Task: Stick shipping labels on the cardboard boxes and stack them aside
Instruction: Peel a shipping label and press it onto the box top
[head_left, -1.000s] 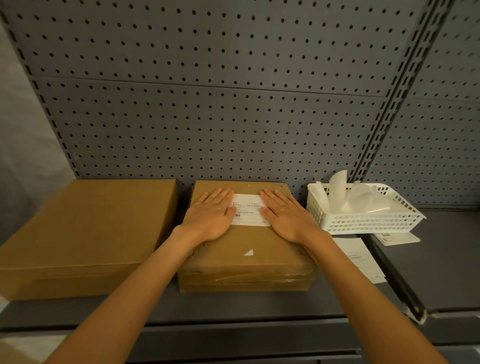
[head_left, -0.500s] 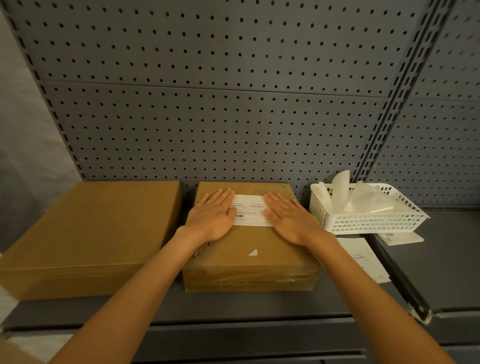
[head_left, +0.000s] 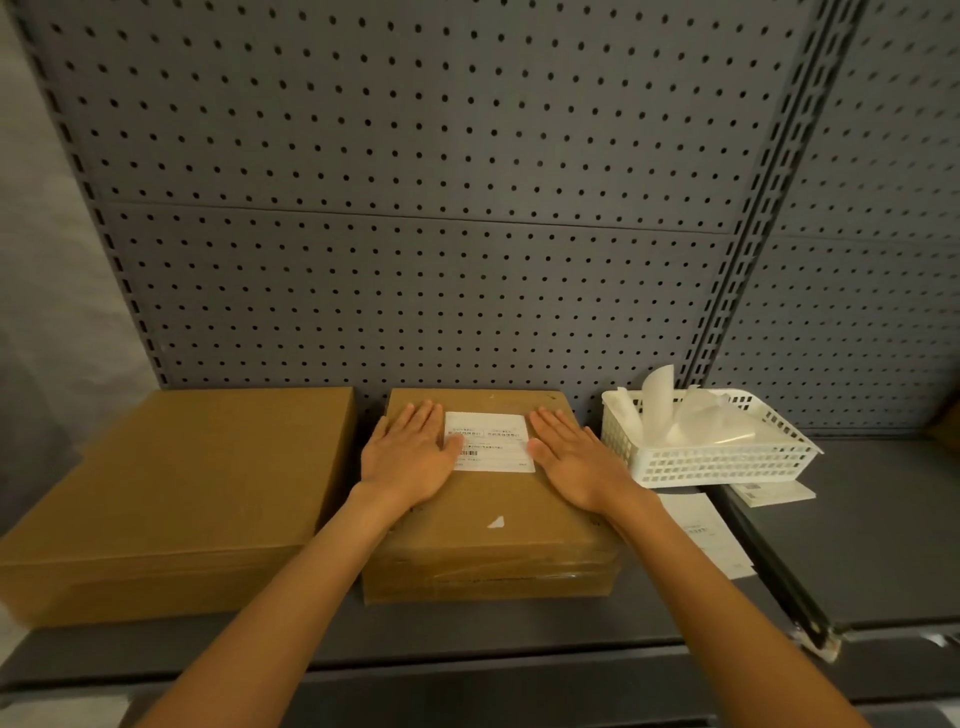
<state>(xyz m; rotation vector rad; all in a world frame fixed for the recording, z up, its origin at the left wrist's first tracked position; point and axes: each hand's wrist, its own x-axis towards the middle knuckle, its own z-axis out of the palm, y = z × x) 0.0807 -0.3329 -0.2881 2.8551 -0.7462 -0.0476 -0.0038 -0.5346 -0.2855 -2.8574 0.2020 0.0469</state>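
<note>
A flat cardboard box (head_left: 493, 540) lies in the middle of the grey shelf, against the pegboard. A white shipping label (head_left: 491, 441) is stuck on the far part of its top. My left hand (head_left: 410, 457) lies flat on the box at the label's left edge, fingers together and stretched out, thumb over the label's edge. My right hand (head_left: 576, 462) lies flat at the label's right edge in the same way. Neither hand grips anything. A small white scrap (head_left: 496, 522) lies on the box top nearer to me.
A larger cardboard box (head_left: 171, 499) stands to the left on the same shelf (head_left: 467, 629). A white plastic basket (head_left: 727, 457) with peeled backing papers sits to the right. More label sheets (head_left: 701, 530) lie on the shelf beside and under the basket. A grey pegboard (head_left: 415, 208) closes the back.
Both hands have slid apart, away from the label's middle, so more of the label shows between them. The box has not moved.
</note>
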